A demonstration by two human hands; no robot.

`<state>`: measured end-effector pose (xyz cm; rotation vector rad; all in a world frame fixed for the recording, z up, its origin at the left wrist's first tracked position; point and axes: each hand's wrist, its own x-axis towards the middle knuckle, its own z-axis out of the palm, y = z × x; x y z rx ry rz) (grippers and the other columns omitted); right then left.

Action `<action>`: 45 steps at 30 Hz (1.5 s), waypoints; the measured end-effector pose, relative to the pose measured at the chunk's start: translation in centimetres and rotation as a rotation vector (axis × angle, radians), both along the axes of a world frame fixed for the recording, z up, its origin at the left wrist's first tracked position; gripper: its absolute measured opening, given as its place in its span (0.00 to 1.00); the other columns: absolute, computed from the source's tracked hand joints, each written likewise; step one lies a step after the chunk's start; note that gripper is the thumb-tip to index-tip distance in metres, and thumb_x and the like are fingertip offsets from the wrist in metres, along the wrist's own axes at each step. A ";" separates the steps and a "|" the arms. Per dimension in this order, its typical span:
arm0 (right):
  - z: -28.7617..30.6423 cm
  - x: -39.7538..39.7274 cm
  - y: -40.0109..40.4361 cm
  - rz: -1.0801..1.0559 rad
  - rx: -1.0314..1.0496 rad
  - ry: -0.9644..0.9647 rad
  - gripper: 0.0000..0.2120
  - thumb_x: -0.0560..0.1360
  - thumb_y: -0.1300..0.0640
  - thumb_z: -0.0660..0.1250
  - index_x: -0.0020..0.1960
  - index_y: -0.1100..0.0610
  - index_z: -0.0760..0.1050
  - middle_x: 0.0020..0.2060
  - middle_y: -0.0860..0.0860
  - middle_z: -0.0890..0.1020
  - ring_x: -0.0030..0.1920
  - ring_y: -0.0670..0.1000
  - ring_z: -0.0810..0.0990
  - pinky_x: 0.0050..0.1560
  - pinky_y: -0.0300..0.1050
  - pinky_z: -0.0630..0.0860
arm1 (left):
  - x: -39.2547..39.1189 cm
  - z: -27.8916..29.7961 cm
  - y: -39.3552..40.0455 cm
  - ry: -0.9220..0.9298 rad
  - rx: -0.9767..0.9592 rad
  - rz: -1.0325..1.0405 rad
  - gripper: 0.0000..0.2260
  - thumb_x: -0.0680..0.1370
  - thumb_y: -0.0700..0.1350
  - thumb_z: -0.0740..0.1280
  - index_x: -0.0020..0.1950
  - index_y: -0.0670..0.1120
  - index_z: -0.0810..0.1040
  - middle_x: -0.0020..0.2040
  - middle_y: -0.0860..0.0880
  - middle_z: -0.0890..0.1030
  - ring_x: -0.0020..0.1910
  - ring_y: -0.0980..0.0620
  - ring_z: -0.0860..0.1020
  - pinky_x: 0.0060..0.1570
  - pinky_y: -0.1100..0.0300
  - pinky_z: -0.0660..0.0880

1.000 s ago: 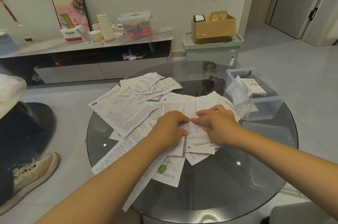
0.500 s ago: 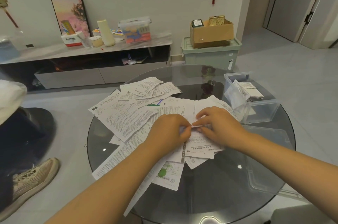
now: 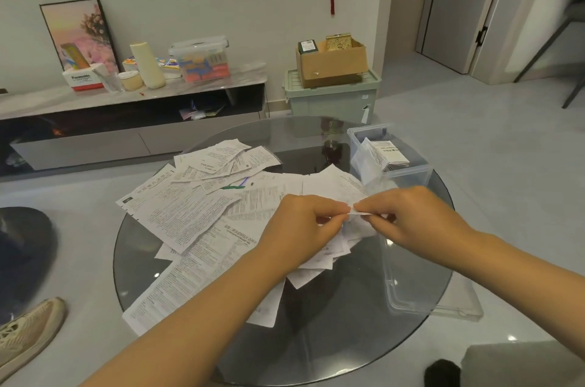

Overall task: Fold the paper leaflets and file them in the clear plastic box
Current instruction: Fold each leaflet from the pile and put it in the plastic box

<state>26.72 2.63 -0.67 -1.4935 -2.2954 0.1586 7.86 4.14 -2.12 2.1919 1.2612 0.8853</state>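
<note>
1. Your left hand [image 3: 299, 228] and right hand [image 3: 411, 219] meet over the middle of the round glass table [image 3: 316, 339], each pinching the same small leaflet [image 3: 359, 213] between thumb and fingertips, so both grips are closed on paper.
2. That leaflet looks lifted a bit off the pile, with its top edge showing as a thin white strip between your fingertips. Can't tell how many folds it has, your hands cover most of it.
3. The rest of the loose leaflets [image 3: 190, 212] are fanned out flat across the left and middle of the table, overlapping each other; a few hang past the near-left rim.
4. The clear plastic box [image 3: 408, 173] sits at the far-right edge of the table, open on top, with a few folded leaflets [image 3: 391, 152] standing or leaning inside it.
5. Its clear lid [image 3: 421, 288] lies flat on the table just under your right wrist, sticking out past the rim.
6. Off the table: a shoe [image 3: 28, 329] on the floor at left, a cardboard box [image 3: 332, 65] on a green bin [image 3: 329, 98] behind.
</note>
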 end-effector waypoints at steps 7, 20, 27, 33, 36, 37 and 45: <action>-1.8 5.1 -2.9 0.006 0.043 -0.108 0.10 0.70 0.57 0.73 0.51 0.48 0.83 0.43 0.46 0.85 0.39 0.50 0.84 0.37 0.49 0.82 | 4.1 -1.9 -1.0 0.134 0.104 -0.209 0.11 0.75 0.46 0.67 0.55 0.48 0.83 0.53 0.51 0.84 0.52 0.51 0.81 0.54 0.55 0.77; -4.3 7.9 -3.1 -0.077 -0.003 -0.193 0.14 0.78 0.53 0.61 0.62 0.48 0.77 0.62 0.45 0.77 0.65 0.54 0.72 0.63 0.48 0.68 | 7.6 -3.7 -0.4 0.339 0.055 -0.258 0.18 0.76 0.52 0.57 0.58 0.49 0.82 0.61 0.52 0.80 0.63 0.54 0.74 0.64 0.49 0.69; -3.7 7.9 -2.9 -0.166 0.017 -0.021 0.14 0.75 0.53 0.66 0.60 0.50 0.78 0.58 0.44 0.79 0.59 0.47 0.72 0.57 0.36 0.65 | 7.2 -3.3 -0.9 0.236 0.041 -0.203 0.16 0.77 0.50 0.58 0.57 0.49 0.81 0.61 0.53 0.78 0.59 0.55 0.75 0.60 0.52 0.71; -2.3 6.2 -2.7 -0.171 0.093 -0.004 0.13 0.74 0.54 0.68 0.58 0.52 0.80 0.54 0.45 0.81 0.55 0.49 0.74 0.54 0.40 0.68 | 6.4 -1.3 -1.3 0.154 0.091 -0.099 0.16 0.76 0.50 0.57 0.55 0.48 0.82 0.57 0.53 0.78 0.54 0.54 0.76 0.56 0.59 0.72; -1.9 4.5 -2.6 -0.138 0.151 -0.004 0.12 0.72 0.57 0.70 0.54 0.52 0.82 0.49 0.45 0.83 0.51 0.50 0.75 0.51 0.40 0.66 | 5.4 -0.7 -1.3 0.148 0.096 -0.046 0.12 0.78 0.47 0.60 0.55 0.48 0.81 0.56 0.53 0.78 0.54 0.53 0.76 0.56 0.58 0.72; -1.8 3.8 -2.5 -0.128 0.155 -0.003 0.12 0.72 0.57 0.69 0.55 0.51 0.81 0.49 0.44 0.83 0.52 0.49 0.75 0.52 0.39 0.66 | 5.0 -0.5 -1.2 0.160 0.098 -0.020 0.11 0.79 0.46 0.61 0.55 0.48 0.81 0.56 0.53 0.78 0.54 0.54 0.76 0.56 0.59 0.71; -1.6 -0.5 -0.9 -0.041 0.018 -0.044 0.17 0.77 0.48 0.61 0.65 0.45 0.73 0.61 0.40 0.76 0.63 0.42 0.66 0.61 0.36 0.61 | 1.2 -0.2 -1.5 0.436 -0.017 0.161 0.15 0.80 0.48 0.59 0.65 0.51 0.74 0.64 0.51 0.72 0.60 0.52 0.72 0.61 0.59 0.67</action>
